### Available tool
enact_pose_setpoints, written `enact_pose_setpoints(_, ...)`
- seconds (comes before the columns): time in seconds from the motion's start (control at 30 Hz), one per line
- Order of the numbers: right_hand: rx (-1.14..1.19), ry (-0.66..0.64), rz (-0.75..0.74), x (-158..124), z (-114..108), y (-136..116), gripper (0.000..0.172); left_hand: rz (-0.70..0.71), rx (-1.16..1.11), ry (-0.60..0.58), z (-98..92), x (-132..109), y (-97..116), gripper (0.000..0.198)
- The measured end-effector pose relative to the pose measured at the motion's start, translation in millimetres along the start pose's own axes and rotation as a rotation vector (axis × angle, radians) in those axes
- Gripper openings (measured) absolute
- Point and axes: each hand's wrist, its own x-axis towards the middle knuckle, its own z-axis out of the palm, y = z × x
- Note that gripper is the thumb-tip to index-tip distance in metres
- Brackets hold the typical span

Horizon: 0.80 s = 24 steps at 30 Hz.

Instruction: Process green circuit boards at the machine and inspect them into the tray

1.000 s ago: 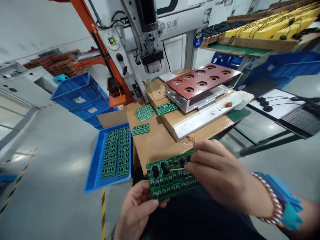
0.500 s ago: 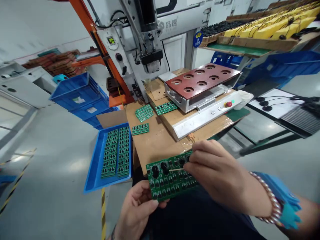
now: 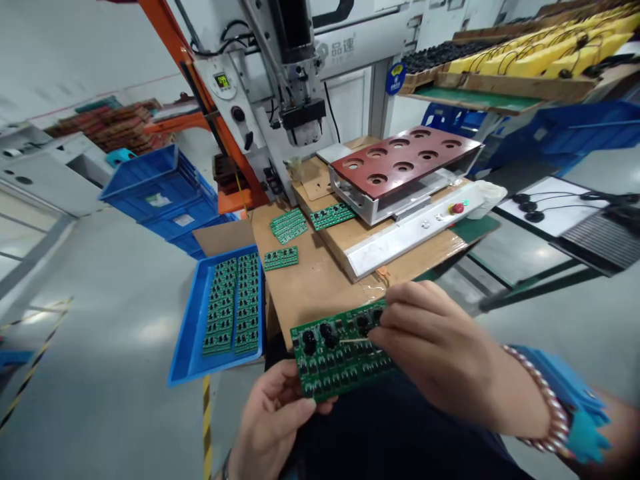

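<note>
My left hand (image 3: 280, 417) grips the lower left corner of a green circuit board (image 3: 345, 357), thumb on the front and fingers behind. The board is tilted toward me and carries round black parts along its top and rows of small dark parts below. Over its right part, my right hand (image 3: 430, 347) is closed in a pinch on a thin wooden stick (image 3: 354, 341). The stick's tip points left, close to a black part (image 3: 329, 335); whether it touches is hard to tell. The board's right end is hidden behind my right hand.
A blue tray (image 3: 187, 340) of stacked boards stands left of the table (image 3: 285, 300). Several more boards (image 3: 289, 227) lie on the table. Behind are a machine head (image 3: 303, 120), a red-brown fixture plate (image 3: 390, 163) with round holes, and a control bar (image 3: 390, 243).
The board has shifted very slightly left. My right hand and the stick have moved a few pixels to the right. My left hand keeps its hold.
</note>
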Motion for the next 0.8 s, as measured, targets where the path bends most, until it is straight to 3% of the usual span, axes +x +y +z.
enact_pose_setpoints(0.8, -0.014, -0.008, -0.002, 2.8, -1.4, 0.0, 0.015, 0.004, -0.01, 0.021, 1.5, -0.2, 1.2, 0.026)
